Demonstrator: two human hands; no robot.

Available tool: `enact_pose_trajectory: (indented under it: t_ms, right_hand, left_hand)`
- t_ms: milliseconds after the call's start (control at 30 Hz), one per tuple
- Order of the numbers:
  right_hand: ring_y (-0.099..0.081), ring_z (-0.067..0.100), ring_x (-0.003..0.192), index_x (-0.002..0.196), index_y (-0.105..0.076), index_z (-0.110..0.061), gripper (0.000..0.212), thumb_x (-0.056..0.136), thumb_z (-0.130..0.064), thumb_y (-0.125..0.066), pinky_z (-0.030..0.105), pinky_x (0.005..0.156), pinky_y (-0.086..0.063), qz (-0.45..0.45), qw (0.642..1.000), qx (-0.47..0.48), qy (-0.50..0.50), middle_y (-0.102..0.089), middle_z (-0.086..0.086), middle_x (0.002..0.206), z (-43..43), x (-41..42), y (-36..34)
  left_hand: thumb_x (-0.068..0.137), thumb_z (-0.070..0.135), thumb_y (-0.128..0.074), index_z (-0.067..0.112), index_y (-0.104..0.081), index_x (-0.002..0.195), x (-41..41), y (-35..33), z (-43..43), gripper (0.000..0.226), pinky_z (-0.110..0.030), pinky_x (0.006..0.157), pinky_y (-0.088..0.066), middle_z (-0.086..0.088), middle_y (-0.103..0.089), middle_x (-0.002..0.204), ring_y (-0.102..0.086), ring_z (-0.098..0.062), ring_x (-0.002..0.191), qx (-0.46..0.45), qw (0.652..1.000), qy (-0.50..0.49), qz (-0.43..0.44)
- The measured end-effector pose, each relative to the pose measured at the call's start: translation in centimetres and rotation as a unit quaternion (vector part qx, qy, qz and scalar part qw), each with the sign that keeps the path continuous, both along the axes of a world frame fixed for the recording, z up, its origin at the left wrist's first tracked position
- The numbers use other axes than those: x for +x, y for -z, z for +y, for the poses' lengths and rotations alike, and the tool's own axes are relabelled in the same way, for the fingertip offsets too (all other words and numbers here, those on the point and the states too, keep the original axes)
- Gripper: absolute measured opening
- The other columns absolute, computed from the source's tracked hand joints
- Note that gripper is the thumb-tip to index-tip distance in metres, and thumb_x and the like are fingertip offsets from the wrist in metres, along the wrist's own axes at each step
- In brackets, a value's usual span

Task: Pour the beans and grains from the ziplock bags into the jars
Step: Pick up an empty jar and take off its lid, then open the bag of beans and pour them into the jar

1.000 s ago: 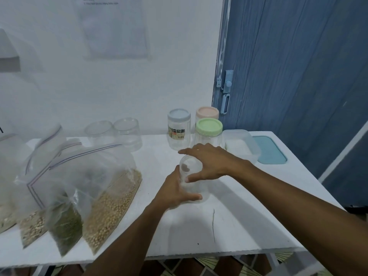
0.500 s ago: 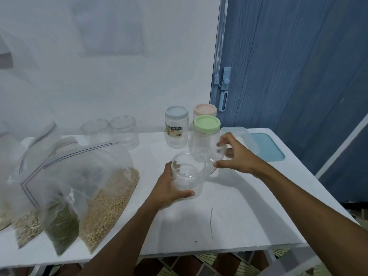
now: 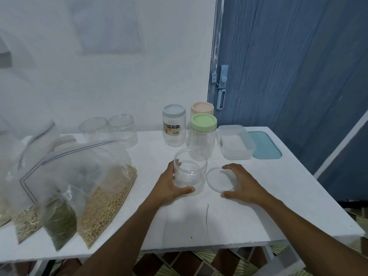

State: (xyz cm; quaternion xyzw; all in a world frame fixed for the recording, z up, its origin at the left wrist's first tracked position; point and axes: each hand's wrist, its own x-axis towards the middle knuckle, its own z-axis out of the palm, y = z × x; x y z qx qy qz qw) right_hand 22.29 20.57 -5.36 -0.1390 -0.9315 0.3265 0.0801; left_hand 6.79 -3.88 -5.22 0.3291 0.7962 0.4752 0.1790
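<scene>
A clear, empty jar point(image 3: 190, 176) stands open in the middle of the white table point(image 3: 258, 206). My left hand point(image 3: 169, 186) wraps around its left side. Its clear lid point(image 3: 219, 179) lies flat on the table just right of the jar, with my right hand point(image 3: 245, 184) holding its rim between thumb and fingers. At the left lean several ziplock bags: one of tan soybeans point(image 3: 107, 200), one of green grains point(image 3: 59, 218), one of pale beans point(image 3: 27, 222).
Behind stand jars with a blue lid point(image 3: 174, 128), a green lid point(image 3: 203, 134) and a pink lid point(image 3: 202, 109). Two open clear jars point(image 3: 93, 126) point(image 3: 123, 130) sit at the back left. A clear box point(image 3: 235, 142) and its teal lid point(image 3: 265, 145) are at the back right.
My right hand took the lid off the jar, carried it right and lowered it onto the table beside the jar. My left hand kept hold of the jar.
</scene>
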Motion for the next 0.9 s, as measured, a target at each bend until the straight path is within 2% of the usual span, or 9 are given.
enact_pose_trajectory:
  t_ms: [100,200,267,367,433,567,700,800,900]
  right_hand:
    - [-0.040,0.001,0.128,0.131,-0.041,-0.042,0.069,0.078,-0.021,-0.080,0.020,0.106,-0.031,0.039,0.998,-0.036,-0.019,-0.042,-0.016,0.140,-1.3,-0.2,-1.8]
    - [-0.049,0.000,0.121,0.132,-0.045,-0.041,0.052,0.090,-0.020,-0.069,0.022,0.103,-0.039,0.109,0.990,-0.086,-0.026,-0.048,-0.016,0.137,-3.6,-1.6,-4.1]
    - [-0.051,-0.002,0.113,0.130,-0.046,-0.041,0.044,0.092,-0.030,-0.067,0.015,0.097,-0.039,0.129,0.989,-0.063,-0.024,-0.047,-0.020,0.132,-5.3,-3.0,-5.3]
    - [-0.045,-0.004,0.112,0.125,-0.053,-0.035,0.035,0.092,-0.034,-0.067,0.015,0.098,-0.033,0.178,0.983,0.013,-0.028,-0.046,-0.021,0.127,-7.4,-5.1,-6.5]
    - [-0.044,0.001,0.113,0.121,-0.058,-0.028,0.030,0.092,-0.031,-0.067,0.025,0.103,-0.033,0.217,0.974,0.057,-0.039,-0.051,-0.016,0.124,-8.7,-6.2,-7.2]
    - [-0.052,0.012,0.111,0.109,-0.065,-0.023,0.020,0.090,-0.029,-0.062,0.036,0.098,-0.038,0.244,0.961,0.090,-0.091,-0.061,-0.012,0.112,-12.3,-8.9,-8.6]
    - [-0.055,0.012,0.106,0.107,-0.067,-0.021,0.018,0.092,-0.027,-0.061,0.034,0.094,-0.042,0.215,0.962,0.105,-0.129,-0.066,-0.011,0.105,-16.8,-11.7,-9.4]
    - [-0.062,0.007,0.088,0.101,-0.068,-0.025,0.010,0.094,-0.025,-0.060,0.035,0.081,-0.052,0.146,0.979,0.048,-0.131,-0.068,-0.014,0.089,-19.9,-13.4,-9.6]
    - [-0.066,0.007,0.072,0.089,-0.069,-0.025,0.015,0.096,-0.024,-0.056,0.033,0.070,-0.053,0.108,0.988,-0.069,-0.082,-0.071,-0.010,0.076,-22.5,-14.6,-10.2]
  left_hand:
    - [0.061,0.047,-0.091,0.039,-0.025,0.145,-0.3,-0.8,-0.7,0.107,-0.013,0.097,-0.035,0.032,-0.037,0.137,-0.041,-0.003,0.127,-0.016,1.000,0.014,0.012]
    - [0.059,0.062,-0.086,0.028,-0.023,0.154,-1.2,-2.1,-2.6,0.119,-0.026,0.112,-0.031,0.017,-0.035,0.152,-0.036,-0.006,0.138,-0.057,0.997,0.002,0.059]
    - [0.072,0.061,-0.077,0.021,-0.033,0.152,-2.2,-3.5,-5.0,0.099,-0.027,0.112,-0.029,0.008,-0.038,0.152,-0.037,-0.011,0.138,-0.085,0.986,-0.036,0.140]
    - [0.078,0.063,-0.052,0.013,-0.059,0.131,-4.7,-5.5,-9.7,0.073,-0.041,0.107,-0.037,-0.007,-0.056,0.138,-0.052,-0.028,0.127,-0.136,0.918,-0.144,0.343]
    - [0.084,0.051,-0.055,0.010,-0.061,0.127,-6.5,-6.7,-12.9,0.060,-0.050,0.110,-0.029,-0.013,-0.056,0.136,-0.049,-0.033,0.130,-0.216,0.854,-0.220,0.419]
    - [0.094,0.046,-0.052,0.013,-0.044,0.141,-8.1,-9.3,-17.1,0.057,-0.054,0.116,-0.008,-0.013,-0.041,0.150,-0.027,-0.031,0.143,-0.391,0.776,-0.309,0.386]
    - [0.098,0.045,-0.041,0.015,-0.048,0.133,-8.8,-11.5,-18.6,0.046,-0.049,0.108,-0.023,-0.011,-0.055,0.136,-0.043,-0.030,0.128,-0.477,0.743,-0.310,0.353]
    - [0.096,0.026,-0.046,0.014,-0.052,0.121,-9.4,-13.2,-19.1,0.028,-0.038,0.097,-0.036,-0.010,-0.060,0.126,-0.056,-0.030,0.114,-0.453,0.790,-0.272,0.311]
    - [0.092,0.022,-0.058,0.016,-0.052,0.124,-9.3,-14.9,-19.0,0.033,-0.031,0.078,-0.049,-0.010,-0.062,0.120,-0.064,-0.026,0.098,-0.281,0.927,-0.185,0.168]
